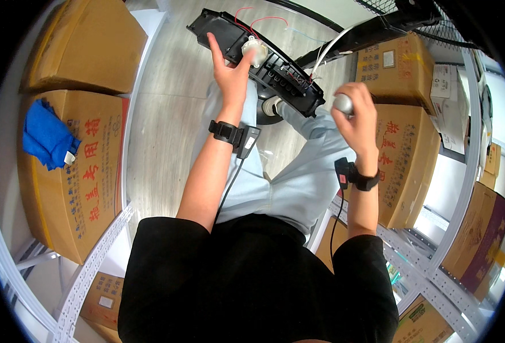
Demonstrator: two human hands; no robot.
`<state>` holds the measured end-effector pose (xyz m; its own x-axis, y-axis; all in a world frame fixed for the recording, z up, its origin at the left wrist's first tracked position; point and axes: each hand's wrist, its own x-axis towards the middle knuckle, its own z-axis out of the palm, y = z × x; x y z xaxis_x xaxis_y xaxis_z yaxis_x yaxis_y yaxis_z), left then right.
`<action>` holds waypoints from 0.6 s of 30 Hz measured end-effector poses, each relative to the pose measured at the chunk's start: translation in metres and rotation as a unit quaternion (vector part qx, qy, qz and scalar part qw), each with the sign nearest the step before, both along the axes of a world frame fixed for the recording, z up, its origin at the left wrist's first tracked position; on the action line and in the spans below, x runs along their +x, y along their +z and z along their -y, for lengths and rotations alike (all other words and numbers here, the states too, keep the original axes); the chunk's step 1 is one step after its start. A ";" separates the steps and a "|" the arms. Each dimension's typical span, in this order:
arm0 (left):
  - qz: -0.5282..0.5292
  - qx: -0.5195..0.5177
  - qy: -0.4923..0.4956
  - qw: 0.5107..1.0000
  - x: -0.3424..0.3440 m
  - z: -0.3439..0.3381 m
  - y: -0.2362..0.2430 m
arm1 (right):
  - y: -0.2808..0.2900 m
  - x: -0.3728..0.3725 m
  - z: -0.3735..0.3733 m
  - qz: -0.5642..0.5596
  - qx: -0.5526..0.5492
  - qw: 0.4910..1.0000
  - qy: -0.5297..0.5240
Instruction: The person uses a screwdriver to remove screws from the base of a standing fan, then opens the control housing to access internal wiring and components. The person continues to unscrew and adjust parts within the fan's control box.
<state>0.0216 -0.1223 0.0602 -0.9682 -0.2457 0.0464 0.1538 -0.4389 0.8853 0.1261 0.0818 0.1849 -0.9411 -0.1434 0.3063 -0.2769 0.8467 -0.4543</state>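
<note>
A long black plastic housing (224,34), with switch-like parts and thin wires inside, lies slantwise beyond my knees. My left hand (232,77) is at its near edge. One finger stretches up over the housing and the thumb touches a round whitish motor-like part (255,51); the remaining fingers are hidden, apparently beneath the housing. To the right, my right hand (358,117) is closed round a silver rounded piece (343,104), apart from the housing's right end. Only the rounded end of that piece shows.
A black post (355,41) with a white cable (332,44) and a wire-mesh guard (444,31) stands at the far right. Cardboard boxes (86,43) fill metal shelving (95,251) on both sides. A blue cloth (48,136) lies on a left box. Loose red wires (269,18) trail from the housing.
</note>
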 end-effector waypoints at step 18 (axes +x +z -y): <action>-0.029 0.007 -0.012 0.999 -0.006 0.000 -0.019 | -0.080 -0.022 -0.004 0.145 0.112 0.978 -0.105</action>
<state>0.0158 -0.1218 0.0415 -0.9696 -0.2239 0.0989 0.1939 -0.4559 0.8687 0.1041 0.0857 0.1044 -0.9996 0.0284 0.0054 0.0257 0.9582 -0.2848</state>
